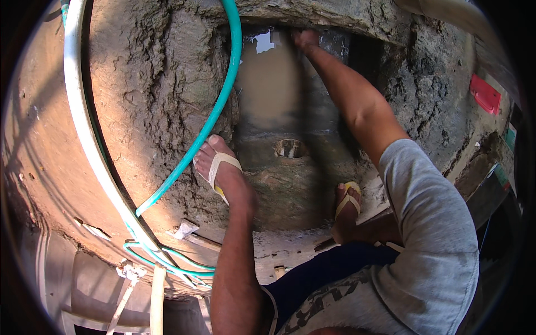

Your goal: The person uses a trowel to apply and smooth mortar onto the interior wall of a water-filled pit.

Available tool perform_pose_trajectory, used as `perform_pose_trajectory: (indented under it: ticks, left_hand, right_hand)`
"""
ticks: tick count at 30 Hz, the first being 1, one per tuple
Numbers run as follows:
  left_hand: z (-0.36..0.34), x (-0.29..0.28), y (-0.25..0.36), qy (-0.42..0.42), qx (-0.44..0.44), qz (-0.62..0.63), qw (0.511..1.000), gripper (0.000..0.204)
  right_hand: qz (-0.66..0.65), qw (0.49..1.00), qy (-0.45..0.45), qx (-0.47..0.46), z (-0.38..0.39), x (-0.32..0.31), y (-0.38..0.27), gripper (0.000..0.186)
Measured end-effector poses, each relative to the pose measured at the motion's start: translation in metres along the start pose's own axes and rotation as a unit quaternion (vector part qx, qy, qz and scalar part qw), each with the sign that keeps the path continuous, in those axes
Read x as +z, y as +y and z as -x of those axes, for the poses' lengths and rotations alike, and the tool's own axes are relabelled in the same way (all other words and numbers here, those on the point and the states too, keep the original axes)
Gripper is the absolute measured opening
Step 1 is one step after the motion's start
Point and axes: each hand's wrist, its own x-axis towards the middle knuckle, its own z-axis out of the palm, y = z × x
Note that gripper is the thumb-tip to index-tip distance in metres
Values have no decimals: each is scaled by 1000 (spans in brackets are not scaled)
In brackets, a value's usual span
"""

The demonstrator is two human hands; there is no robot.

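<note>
My right arm reaches out to the far end of a sunken, rough-walled pit. There my right hand point(306, 40) is low by the far wall, close to the edge of a pool of murky brown water point(271, 84). Its fingers are dark and partly hidden, so their grip does not show. A round hole point(290, 148) sits in the wet floor on the near side of the water. My left hand is out of view. My feet, in pale flip-flops point(223, 164), are set on either side of the near part of the pit.
A green hose point(219, 106) curves along the pit's left side, crossing near my left toes. Beside it runs a thick whitish pipe point(78, 100). A red flat piece point(484, 95) lies at the right. Wooden sticks point(158, 296) stand at the lower left.
</note>
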Motion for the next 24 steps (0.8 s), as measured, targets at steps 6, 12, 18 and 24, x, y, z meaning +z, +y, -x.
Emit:
perform_pose_trajectory:
  ticks: [6,12,18,24]
  left_hand:
    - [4,-11,13,31,-15,56,998,40]
    - [3,7,5,69,-11,14,997,28]
    - [7,9,3,104,-4,27,994,37]
    - [0,10,1,76,-53,86,992,46]
  right_hand:
    - [-51,991,106,68,44,-9,-8,39]
    - [-75,996,-3,53,110,-36,-2,59]
    - [-74,997,-8,-10,159,-49,20,62]
    - [-14,996,-89,23,194,-73,21,63]
